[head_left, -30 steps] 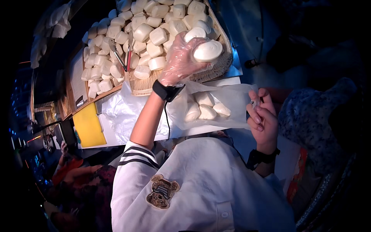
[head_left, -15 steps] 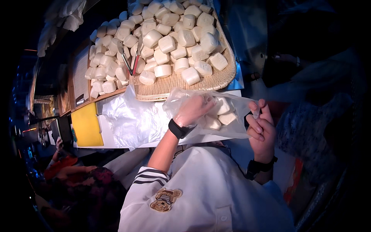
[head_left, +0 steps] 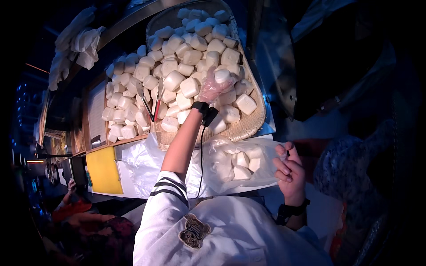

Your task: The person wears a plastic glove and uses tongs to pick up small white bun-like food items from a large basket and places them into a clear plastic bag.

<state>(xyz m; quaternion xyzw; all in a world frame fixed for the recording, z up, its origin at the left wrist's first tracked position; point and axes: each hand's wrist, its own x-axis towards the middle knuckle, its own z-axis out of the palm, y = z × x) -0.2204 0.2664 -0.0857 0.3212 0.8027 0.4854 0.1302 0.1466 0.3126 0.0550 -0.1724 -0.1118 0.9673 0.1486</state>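
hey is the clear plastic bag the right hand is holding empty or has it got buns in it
Not empty. The clear bag, held at its edge by the right hand, shows several white buns through the plastic. It looks only partly filled.

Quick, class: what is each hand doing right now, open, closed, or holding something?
Left hand: gloved, fingers closed on a white bun over the basket.
Right hand: bare, closed on the edge of the clear plastic bag.

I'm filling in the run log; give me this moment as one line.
left hand: gloved, grasping white bun on woven tray | right hand: holding clear bag open | bag: several buns inside
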